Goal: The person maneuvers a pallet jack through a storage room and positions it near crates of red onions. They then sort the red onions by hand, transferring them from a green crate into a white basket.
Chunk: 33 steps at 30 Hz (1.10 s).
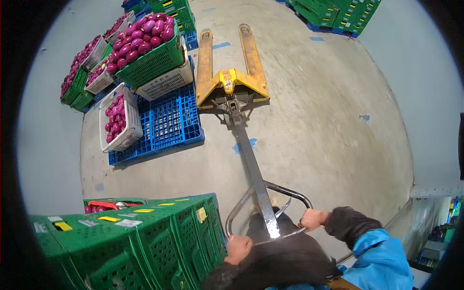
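Note:
A yellow pallet jack (231,72) stands on the concrete floor, forks pointing away from me. Its long steel tiller (251,159) slants back to a loop handle (270,193) in front of my body. My left hand (239,248) grips the near left side of the loop. My right hand (313,218), in a dark cuff and blue sleeve, grips the loop's right side. The forks carry nothing.
A blue pallet (166,123) lies left of the jack, holding white and green crates of red onions (142,36). Stacked green crates (145,237) stand close at my lower left. More green crates on blue pallets (338,14) line the far wall.

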Motion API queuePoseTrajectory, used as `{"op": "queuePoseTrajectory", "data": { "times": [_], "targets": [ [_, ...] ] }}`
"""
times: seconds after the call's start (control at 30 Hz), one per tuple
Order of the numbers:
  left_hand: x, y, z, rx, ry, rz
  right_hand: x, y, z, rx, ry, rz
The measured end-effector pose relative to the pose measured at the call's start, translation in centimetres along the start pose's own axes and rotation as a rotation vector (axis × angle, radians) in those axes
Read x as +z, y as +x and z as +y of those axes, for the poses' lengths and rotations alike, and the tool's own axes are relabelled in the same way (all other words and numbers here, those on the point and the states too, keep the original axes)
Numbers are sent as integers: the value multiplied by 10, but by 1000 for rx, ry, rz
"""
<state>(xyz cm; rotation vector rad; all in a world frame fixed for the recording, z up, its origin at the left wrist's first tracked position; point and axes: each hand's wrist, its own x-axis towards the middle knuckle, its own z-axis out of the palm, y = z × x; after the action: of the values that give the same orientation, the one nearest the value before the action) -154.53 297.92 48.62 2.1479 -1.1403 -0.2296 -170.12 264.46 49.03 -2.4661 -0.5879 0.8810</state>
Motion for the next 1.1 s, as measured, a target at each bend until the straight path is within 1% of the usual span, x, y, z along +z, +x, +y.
{"op": "queuePoseTrajectory", "data": {
  "times": [0.03,0.07,0.1,0.17,0.2,0.23,0.27,0.3,0.33,0.37,0.4,0.43,0.47,0.5,0.53,0.57,0.6,0.63,0.67,0.7,0.73,0.77,0.8,0.83,0.87,0.9,0.93,0.97,1.0,1.03,1.07,1.1],
  "targets": [
    [9,-3,-11,48,57,-162,23,7,6,25,-27,-36],
    [16,-6,-19,93,113,-324,23,4,2,25,-33,-36],
    [16,-3,-29,124,114,-372,12,4,-5,21,-20,-1],
    [-31,25,-11,219,143,-357,-35,-9,-21,22,-34,48],
    [-65,46,9,228,223,-298,-72,-21,-33,24,-52,68],
    [-102,71,29,240,306,-244,-116,-34,-47,29,-9,172],
    [-134,100,44,277,279,-113,-161,-48,-55,39,30,276],
    [-158,126,56,313,246,20,-198,-57,-56,19,20,396],
    [-175,147,71,246,107,82,-223,-62,-54,-2,7,514],
    [-183,162,76,181,-26,152,-234,-64,-46,-47,-34,565],
    [-175,159,65,331,18,183,-224,-63,-39,-81,-43,552],
    [-150,134,48,334,33,238,-200,-60,-36,-120,-51,537],
    [-127,100,34,293,213,112,-156,-52,-35,-89,-2,502],
    [-90,73,34,166,30,87,-101,-39,-32,-59,43,464],
    [-50,34,17,35,200,-129,-41,-21,-25,-20,-23,320],
    [-2,0,-16,219,426,-434,13,0,-11,23,-90,180],
    [33,-20,-38,220,327,-528,66,21,7,43,-15,137],
    [63,-37,-57,129,282,-556,92,31,22,63,56,91],
    [67,-28,-57,109,334,-628,81,32,32,64,33,101],
    [62,-28,-52,82,383,-717,68,32,27,37,48,38],
    [34,-12,-32,27,367,-760,51,25,14,11,74,-35],
    [-6,16,-6,-24,350,-799,10,5,0,-32,51,-9],
    [-41,33,12,128,354,-659,-36,-15,-20,-2,-12,34],
    [-77,56,33,135,367,-469,-87,-36,-33,-6,-12,158],
    [-117,89,63,196,307,-256,-133,-52,-40,-11,-10,280],
    [-127,95,49,92,155,-42,-170,-62,-44,-10,-11,275],
    [-152,134,66,335,62,191,-203,-67,-45,-55,5,377],
    [-157,139,63,282,26,246,-220,-68,-42,-102,19,482],
    [-150,135,58,305,67,259,-208,-62,-36,-103,5,490],
    [-136,111,51,318,106,264,-166,-53,-32,-112,36,477],
    [-105,71,26,241,131,125,-116,-40,-33,-124,75,460],
    [-64,35,10,132,231,5,-63,-21,-33,-64,33,306]
  ]
}}
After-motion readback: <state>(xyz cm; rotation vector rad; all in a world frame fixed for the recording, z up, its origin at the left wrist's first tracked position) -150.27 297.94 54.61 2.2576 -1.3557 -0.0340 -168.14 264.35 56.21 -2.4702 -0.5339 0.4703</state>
